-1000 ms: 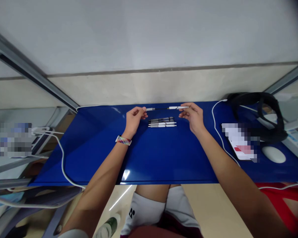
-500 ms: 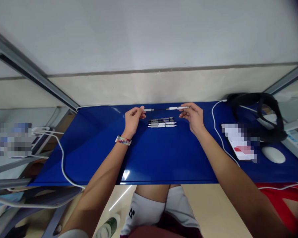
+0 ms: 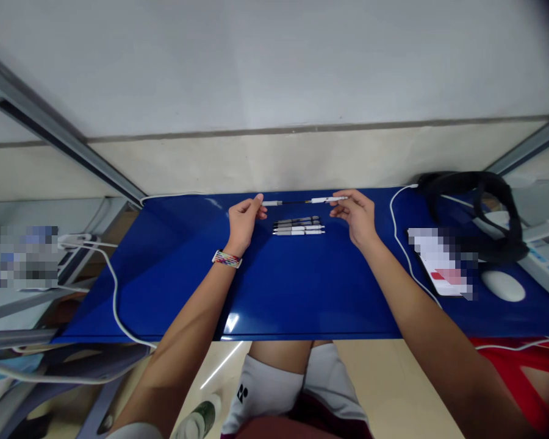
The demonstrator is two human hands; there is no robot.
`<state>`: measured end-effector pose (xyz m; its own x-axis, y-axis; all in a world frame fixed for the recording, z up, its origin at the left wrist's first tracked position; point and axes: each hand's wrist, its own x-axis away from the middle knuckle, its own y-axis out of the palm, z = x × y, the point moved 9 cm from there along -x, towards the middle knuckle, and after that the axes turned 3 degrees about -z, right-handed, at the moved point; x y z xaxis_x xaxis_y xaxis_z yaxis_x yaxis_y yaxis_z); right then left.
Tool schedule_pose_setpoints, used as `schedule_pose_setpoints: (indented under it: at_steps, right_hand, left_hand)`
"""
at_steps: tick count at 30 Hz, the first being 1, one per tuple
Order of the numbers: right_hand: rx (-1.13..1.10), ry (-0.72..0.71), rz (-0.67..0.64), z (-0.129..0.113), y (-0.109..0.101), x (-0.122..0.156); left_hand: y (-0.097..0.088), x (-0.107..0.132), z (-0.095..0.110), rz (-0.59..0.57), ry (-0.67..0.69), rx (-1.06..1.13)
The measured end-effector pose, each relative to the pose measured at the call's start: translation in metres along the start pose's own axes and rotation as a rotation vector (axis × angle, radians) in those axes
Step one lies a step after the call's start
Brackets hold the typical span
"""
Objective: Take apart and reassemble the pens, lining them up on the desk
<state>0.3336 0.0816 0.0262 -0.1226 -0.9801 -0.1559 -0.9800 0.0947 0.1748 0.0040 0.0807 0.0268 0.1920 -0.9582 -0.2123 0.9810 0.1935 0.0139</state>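
Between my hands a pen is held in two parts, level above the back of the blue desk (image 3: pixel 178 268). My left hand (image 3: pixel 246 222) pinches the grey-and-white front barrel (image 3: pixel 273 203) of the pen. A thin dark ink refill (image 3: pixel 295 202) spans the gap between the two parts. The white rear barrel (image 3: pixel 322 199) is pinched by my right hand (image 3: pixel 355 216), with its other fingers curled below. Just in front, several pens (image 3: pixel 299 231) lie side by side on the desk, some white and grey, others dark.
On the right lie a phone (image 3: pixel 441 268) with a pixelated screen, a white mouse (image 3: pixel 503 286) and a black headset (image 3: pixel 507 241). A white cable (image 3: pixel 396 225) runs beside the phone. Another cable (image 3: pixel 116 299) hangs at the desk's left edge. A wall (image 3: pixel 293 158) stands behind.
My left hand has shifted very slightly left with the front barrel, and the gap between the pen parts looks a touch wider. My right hand has hardly moved.
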Motion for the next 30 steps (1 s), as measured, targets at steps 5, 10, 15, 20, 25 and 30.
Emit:
schedule_pose_setpoints:
  at_steps: [5,10,15,20,25,30]
  right_hand:
    - [-0.010,0.005,-0.001,0.000,-0.001,0.000]
    - [-0.001,-0.030,-0.061,-0.006,0.008,0.004]
    - [0.078,-0.098,-0.309,-0.013,0.041,0.017]
    - [0.113,-0.167,-0.330,-0.017,0.045,0.022]
    - [0.154,-0.265,-0.377,-0.027,0.050,0.025]
    - [0.194,-0.246,-0.429,-0.026,0.056,0.029]
  left_hand:
    - [0.000,-0.001,0.000,0.002,0.007,-0.008]
    - [0.005,0.002,0.010,-0.051,0.063,-0.072]
    - [0.036,0.020,0.021,-0.355,0.113,-0.234]
    - [0.031,0.020,0.023,-0.310,0.097,-0.252]
    - [0.023,0.014,0.017,-0.264,0.066,-0.279]
    - [0.017,0.012,0.014,-0.199,0.058,-0.346]
